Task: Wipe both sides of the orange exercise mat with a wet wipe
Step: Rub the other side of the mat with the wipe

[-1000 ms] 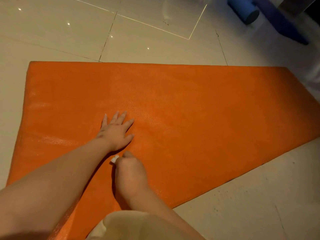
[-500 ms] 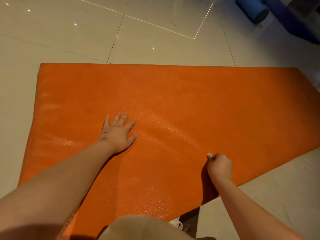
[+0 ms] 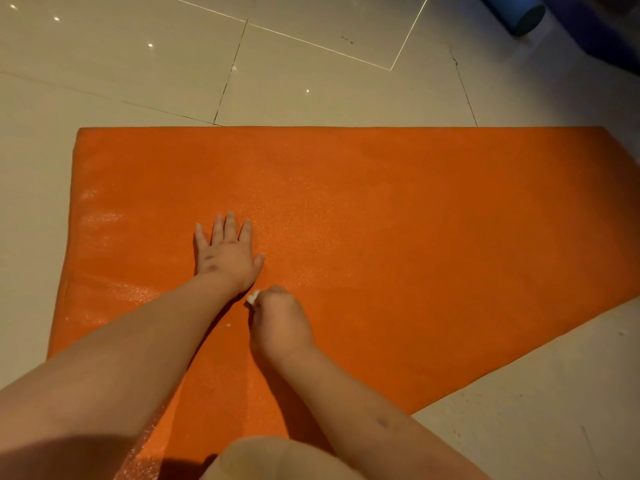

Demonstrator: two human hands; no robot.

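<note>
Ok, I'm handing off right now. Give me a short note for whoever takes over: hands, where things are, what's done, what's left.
Left hand: open, flat on the orange mat, pinning it.
Right hand: grips the wet wipe, pressed to the mat beside the left wrist.
Mat: flat on the tiled floor, one side up.
Done: wet sheen on the left and near parts of this side, so wiping is under way.
Left: the right stretch looks dry; then flip the mat and wipe the other side.
</note>
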